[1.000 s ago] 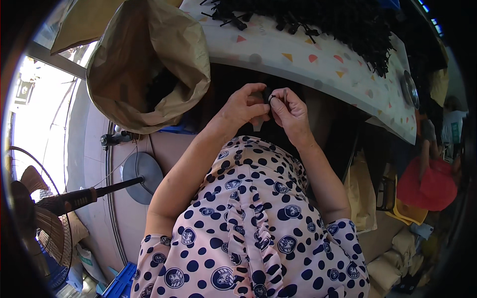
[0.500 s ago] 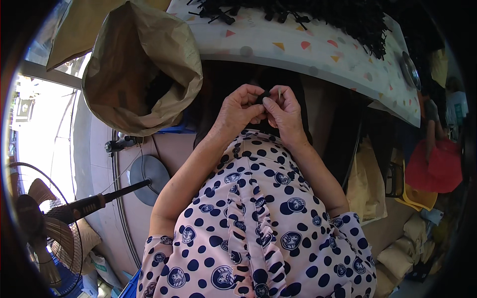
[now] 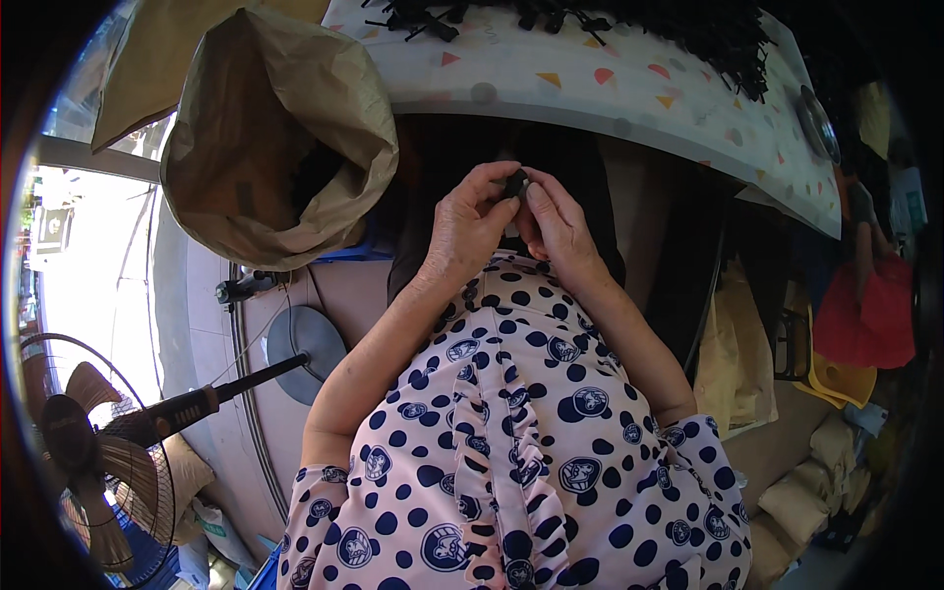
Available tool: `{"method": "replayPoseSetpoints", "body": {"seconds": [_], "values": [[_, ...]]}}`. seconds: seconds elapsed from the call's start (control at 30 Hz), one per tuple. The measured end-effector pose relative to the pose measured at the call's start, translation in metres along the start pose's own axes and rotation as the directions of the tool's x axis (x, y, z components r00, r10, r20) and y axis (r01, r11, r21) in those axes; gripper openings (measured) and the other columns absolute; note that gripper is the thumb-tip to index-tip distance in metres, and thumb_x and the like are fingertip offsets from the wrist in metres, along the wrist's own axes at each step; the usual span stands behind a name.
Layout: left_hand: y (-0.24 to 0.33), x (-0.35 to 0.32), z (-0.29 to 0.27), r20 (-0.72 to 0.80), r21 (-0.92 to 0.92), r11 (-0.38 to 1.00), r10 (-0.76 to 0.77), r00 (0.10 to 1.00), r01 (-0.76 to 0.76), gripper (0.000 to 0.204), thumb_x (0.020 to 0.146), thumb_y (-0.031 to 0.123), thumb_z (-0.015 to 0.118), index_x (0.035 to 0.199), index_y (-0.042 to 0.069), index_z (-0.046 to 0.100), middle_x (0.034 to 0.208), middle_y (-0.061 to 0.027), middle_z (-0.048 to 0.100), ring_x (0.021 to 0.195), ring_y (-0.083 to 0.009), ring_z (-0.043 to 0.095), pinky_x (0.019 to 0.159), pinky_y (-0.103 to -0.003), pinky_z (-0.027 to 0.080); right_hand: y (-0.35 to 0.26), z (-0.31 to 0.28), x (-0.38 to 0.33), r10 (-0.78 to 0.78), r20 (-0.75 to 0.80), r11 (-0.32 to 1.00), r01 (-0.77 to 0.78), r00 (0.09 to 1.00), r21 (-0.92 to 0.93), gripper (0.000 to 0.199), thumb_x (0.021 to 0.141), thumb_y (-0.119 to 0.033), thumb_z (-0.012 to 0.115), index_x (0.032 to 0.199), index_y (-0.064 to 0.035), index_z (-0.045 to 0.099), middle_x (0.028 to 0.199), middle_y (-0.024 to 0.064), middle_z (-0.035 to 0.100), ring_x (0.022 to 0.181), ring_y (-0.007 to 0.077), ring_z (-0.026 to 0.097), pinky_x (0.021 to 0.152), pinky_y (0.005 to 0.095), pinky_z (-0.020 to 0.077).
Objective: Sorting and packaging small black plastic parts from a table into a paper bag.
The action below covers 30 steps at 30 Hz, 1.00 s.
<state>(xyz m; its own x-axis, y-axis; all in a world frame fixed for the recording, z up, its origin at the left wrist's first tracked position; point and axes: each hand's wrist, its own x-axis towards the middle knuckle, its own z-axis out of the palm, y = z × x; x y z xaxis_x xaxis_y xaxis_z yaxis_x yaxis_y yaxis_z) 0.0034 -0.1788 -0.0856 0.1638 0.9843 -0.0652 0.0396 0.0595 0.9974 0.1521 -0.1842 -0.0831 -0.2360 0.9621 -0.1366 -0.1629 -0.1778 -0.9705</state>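
A small black piece [image 3: 514,184] sits pinched between the fingertips of both hands, above my lap; its exact kind is too small to make out. My left hand [image 3: 470,218] grips it with thumb and forefinger. From the other side, my right hand [image 3: 557,221] closes on it, thumb and fingertips together. On the table beyond lies a heap of black pieces with thin stems [image 3: 678,44], cut off by the top edge of the view. An upright brown paper sack [image 3: 369,128] stands open left of my hands, with something dark inside it.
The table [image 3: 511,79] has a patterned white cover, with a round metal dish [image 3: 818,123] at its right end. A standing fan [image 3: 79,438] is at the lower left. Paper bags [image 3: 736,354] and a red cloth or bag [image 3: 875,315] are on the right.
My right hand's fingers have come down and closed nearer the black piece, which now shows more plainly at the left fingertips. The whole view has shifted slightly.
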Motion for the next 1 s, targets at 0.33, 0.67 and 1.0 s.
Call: {"method": "replayPoseSetpoints", "body": {"seconds": [0.33,0.67,1.0], "values": [[0.007,0.002,0.006,-0.04,0.053,0.997,0.055,0.998,-0.052,0.036,0.087,-0.001,0.057,0.122,0.009,0.057,0.089,0.0011,0.061,0.074,-0.0045,0.056,0.064,-0.019,0.048,-0.003,0.004,0.003,-0.006,-0.017,0.999,0.006,1.0,-0.044,0.03,0.1,-0.02,0.044,0.122,-0.0016,0.048,0.065,-0.0032,0.047,0.05,0.0034,0.041,0.043,0.0181,0.0329],[0.009,0.005,0.01,-0.07,0.574,0.755,0.429,0.9,-0.315,0.032,0.084,-0.003,0.057,0.114,0.006,0.059,0.088,-0.0103,0.065,0.069,-0.0167,0.062,0.062,-0.026,0.049,0.002,0.005,0.015,0.069,-0.022,0.998,-0.068,0.997,0.011,0.029,0.101,-0.025,0.043,0.122,-0.0062,0.049,0.062,-0.0055,0.044,0.048,0.0018,0.037,0.041,0.0173,0.0285],[0.03,0.008,-0.004,-0.051,-0.146,0.989,-0.036,0.998,0.028,0.034,0.095,0.008,0.048,0.128,0.007,0.04,0.093,-0.0096,0.065,0.074,-0.0124,0.062,0.061,-0.023,0.047,0.004,-0.012,0.013,-0.01,-0.012,0.999,0.011,1.0,0.037,0.021,0.098,-0.021,0.05,0.113,-0.0058,0.053,0.069,-0.0029,0.05,0.049,0.0016,0.042,0.042,0.0161,0.0314]]}}
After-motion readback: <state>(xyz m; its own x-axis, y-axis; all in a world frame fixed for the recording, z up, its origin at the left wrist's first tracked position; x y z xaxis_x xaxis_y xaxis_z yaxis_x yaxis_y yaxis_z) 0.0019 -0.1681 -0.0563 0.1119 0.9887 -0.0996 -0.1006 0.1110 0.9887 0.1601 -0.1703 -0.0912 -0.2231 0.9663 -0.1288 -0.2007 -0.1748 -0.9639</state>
